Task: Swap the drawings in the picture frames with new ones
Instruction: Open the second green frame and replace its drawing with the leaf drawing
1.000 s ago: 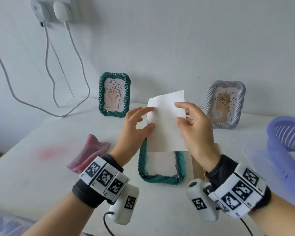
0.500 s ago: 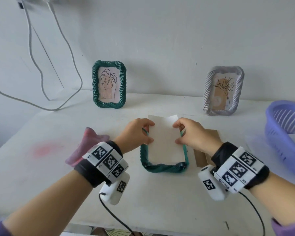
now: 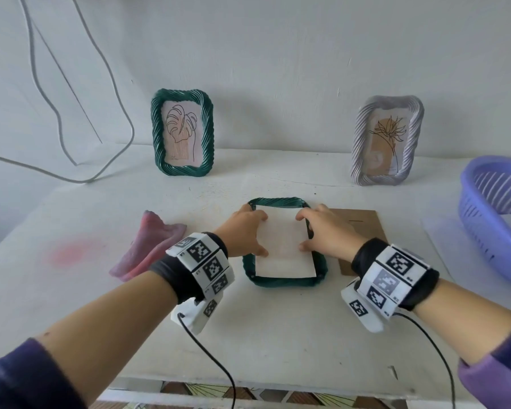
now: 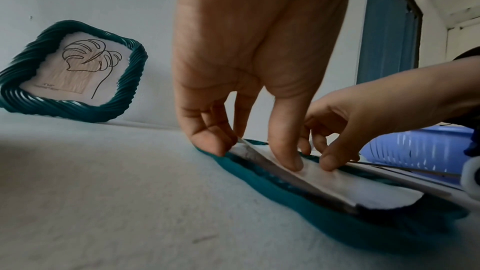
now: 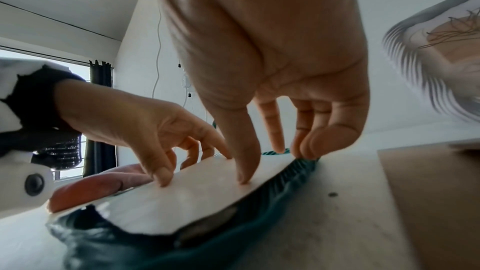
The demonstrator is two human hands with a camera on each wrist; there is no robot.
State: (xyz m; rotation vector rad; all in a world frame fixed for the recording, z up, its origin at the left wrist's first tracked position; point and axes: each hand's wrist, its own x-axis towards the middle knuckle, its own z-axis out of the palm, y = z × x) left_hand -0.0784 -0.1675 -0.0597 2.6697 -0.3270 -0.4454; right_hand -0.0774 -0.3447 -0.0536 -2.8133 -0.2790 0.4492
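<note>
A dark green frame (image 3: 283, 281) lies face down mid-table with a blank white sheet (image 3: 283, 249) laid in its back opening. My left hand (image 3: 255, 234) holds the sheet's left edge, thumb on top and fingertips at the frame rim. My right hand (image 3: 310, 231) holds the right edge the same way. In the left wrist view the sheet (image 4: 337, 184) rests slightly raised over the frame (image 4: 298, 219). A brown backing board (image 3: 363, 231) lies just right of the frame. Another green frame (image 3: 182, 137) and a grey frame (image 3: 387, 140) stand against the wall, each with a plant drawing.
A pink cloth (image 3: 148, 246) lies left of my left wrist. A purple slatted basket (image 3: 496, 214) sits at the right table edge. Grey cables (image 3: 71, 119) hang down the wall at the back left. The table's front edge (image 3: 248, 382) is close below my forearms.
Both hands brought the white sheet down from in front of me and laid it into the lying green frame. My view has tilted down and pulled back.
</note>
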